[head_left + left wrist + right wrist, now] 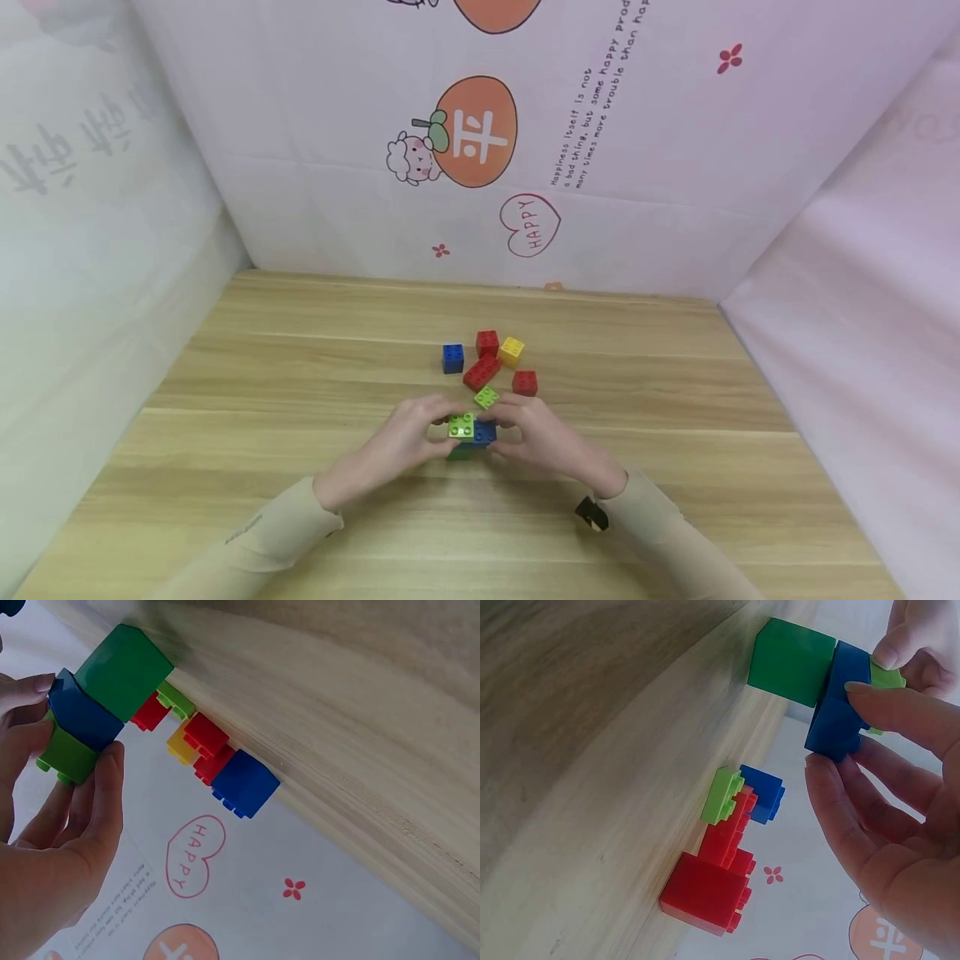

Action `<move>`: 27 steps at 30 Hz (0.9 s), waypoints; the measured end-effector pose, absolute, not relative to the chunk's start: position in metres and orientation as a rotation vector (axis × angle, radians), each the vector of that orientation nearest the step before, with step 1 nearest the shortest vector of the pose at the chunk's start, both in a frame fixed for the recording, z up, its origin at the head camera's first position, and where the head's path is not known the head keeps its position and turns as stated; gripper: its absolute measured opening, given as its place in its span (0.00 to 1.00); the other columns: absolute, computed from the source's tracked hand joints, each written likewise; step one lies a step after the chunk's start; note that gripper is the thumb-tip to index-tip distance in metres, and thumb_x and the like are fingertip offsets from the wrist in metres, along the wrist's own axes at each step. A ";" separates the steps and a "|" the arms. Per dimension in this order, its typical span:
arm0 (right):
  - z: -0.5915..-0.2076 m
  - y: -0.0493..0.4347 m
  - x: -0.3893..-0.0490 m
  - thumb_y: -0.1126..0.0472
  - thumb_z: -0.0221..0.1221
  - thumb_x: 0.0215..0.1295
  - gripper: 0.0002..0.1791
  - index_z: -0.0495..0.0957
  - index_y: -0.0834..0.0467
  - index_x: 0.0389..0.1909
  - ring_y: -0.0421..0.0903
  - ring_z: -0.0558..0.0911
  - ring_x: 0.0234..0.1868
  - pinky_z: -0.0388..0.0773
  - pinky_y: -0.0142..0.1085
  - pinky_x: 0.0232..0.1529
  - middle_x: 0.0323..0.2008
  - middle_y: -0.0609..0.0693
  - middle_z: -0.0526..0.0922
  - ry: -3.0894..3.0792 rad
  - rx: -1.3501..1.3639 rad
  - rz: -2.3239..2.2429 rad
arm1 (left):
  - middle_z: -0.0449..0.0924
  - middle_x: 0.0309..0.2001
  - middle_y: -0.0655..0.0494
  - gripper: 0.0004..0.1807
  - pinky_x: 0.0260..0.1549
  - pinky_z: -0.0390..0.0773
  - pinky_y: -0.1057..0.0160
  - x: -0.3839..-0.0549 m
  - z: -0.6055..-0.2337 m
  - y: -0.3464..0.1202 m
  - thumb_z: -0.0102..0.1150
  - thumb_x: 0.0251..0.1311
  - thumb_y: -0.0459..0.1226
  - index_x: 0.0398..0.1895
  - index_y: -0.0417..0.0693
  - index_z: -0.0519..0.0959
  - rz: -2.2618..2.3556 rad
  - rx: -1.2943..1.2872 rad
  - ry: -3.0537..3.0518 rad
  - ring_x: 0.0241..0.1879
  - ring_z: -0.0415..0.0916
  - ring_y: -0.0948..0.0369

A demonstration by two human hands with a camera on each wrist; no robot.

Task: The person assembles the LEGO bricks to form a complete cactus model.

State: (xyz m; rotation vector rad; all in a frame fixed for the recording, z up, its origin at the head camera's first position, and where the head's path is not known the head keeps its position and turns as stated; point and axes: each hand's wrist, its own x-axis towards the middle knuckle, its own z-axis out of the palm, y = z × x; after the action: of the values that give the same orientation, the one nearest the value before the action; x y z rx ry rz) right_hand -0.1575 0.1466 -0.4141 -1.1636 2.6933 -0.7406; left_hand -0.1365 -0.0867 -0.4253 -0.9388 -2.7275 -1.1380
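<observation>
A small stack stands between the two hands: a dark green brick at the bottom, a longer blue brick across it, and a light green brick on top at the left end. My left hand pinches the light green brick, with fingertips also near the blue one. My right hand grips the free right end of the blue brick between thumb and fingers. In the head view, the hands and upper bricks hide much of the dark green brick.
Just beyond the hands lie a loose light green brick, several red bricks, a yellow brick and a blue brick. The wooden table is bordered by printed white cloth. A black object sits by the right cuff.
</observation>
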 end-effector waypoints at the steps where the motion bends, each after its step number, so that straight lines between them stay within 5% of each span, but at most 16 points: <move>1: -0.414 0.146 -0.158 0.62 0.70 0.58 0.20 0.82 0.59 0.52 0.42 0.85 0.46 0.86 0.32 0.47 0.49 0.51 0.85 2.695 -1.165 -0.737 | 0.86 0.47 0.51 0.22 0.48 0.86 0.60 -0.136 -0.425 -0.087 0.71 0.51 0.30 0.53 0.42 0.82 -1.137 -0.943 -2.721 0.47 0.84 0.57; 27: -0.415 0.146 -0.157 0.61 0.70 0.58 0.20 0.82 0.58 0.52 0.43 0.86 0.45 0.87 0.36 0.45 0.50 0.52 0.85 2.693 -1.151 -0.773 | 0.84 0.49 0.50 0.25 0.48 0.86 0.59 -0.135 -0.433 -0.089 0.71 0.51 0.29 0.56 0.40 0.79 -1.203 -0.961 -2.701 0.49 0.83 0.55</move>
State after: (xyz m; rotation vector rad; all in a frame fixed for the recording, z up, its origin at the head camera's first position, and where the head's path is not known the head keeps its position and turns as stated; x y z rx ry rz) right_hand -0.1573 0.1460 -0.4147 -1.1514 2.6929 -0.7729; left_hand -0.1353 -0.0894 -0.4326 -0.9610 -2.7013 -1.2032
